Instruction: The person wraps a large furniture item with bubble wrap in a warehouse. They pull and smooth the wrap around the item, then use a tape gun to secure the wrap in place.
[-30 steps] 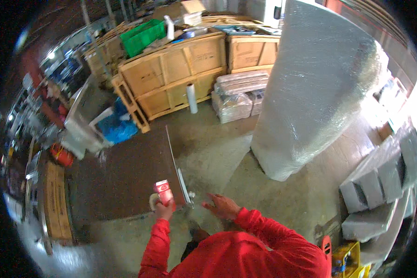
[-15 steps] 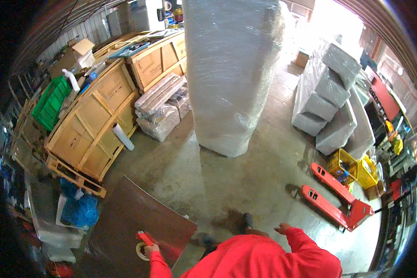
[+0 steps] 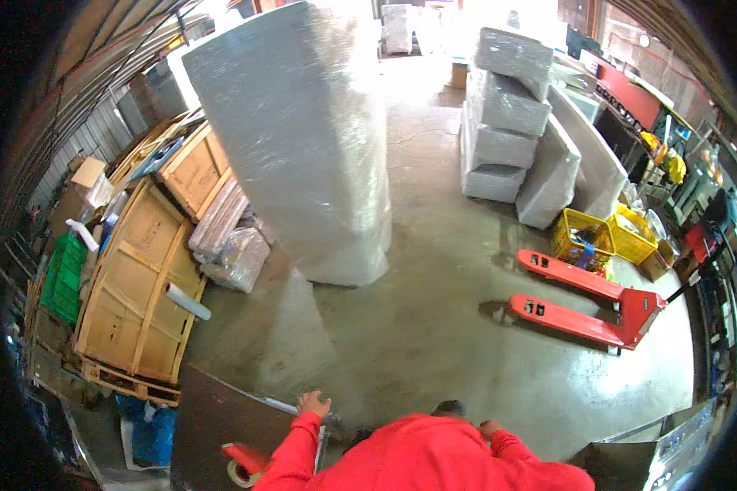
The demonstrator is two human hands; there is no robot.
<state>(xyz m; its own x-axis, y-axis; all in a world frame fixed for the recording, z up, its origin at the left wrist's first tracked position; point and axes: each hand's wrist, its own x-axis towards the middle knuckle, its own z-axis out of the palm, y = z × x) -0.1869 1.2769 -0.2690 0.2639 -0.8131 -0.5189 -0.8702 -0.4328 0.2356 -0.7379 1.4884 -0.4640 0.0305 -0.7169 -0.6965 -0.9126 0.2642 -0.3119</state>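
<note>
My left hand is open and holds nothing, its fingers spread above the near edge of a dark brown board. On that board lies a red tape dispenser with a roll of tape, apart from the hand and beside my left sleeve. My right hand hangs low at my right side over the concrete floor; it is small and partly covered by the red sleeve, so its fingers cannot be made out. Ahead stands a tall block wrapped in clear film, out of reach of both hands.
A red pallet jack rests at the right, near yellow crates. Stacked wrapped blocks stand behind them. Wooden crates and a white roll are at the left. A metal unit stands at the lower right.
My left hand has let go of the tape dispenser and moved right, opening. My right hand has dropped closer to my body. The view has turned right.
</note>
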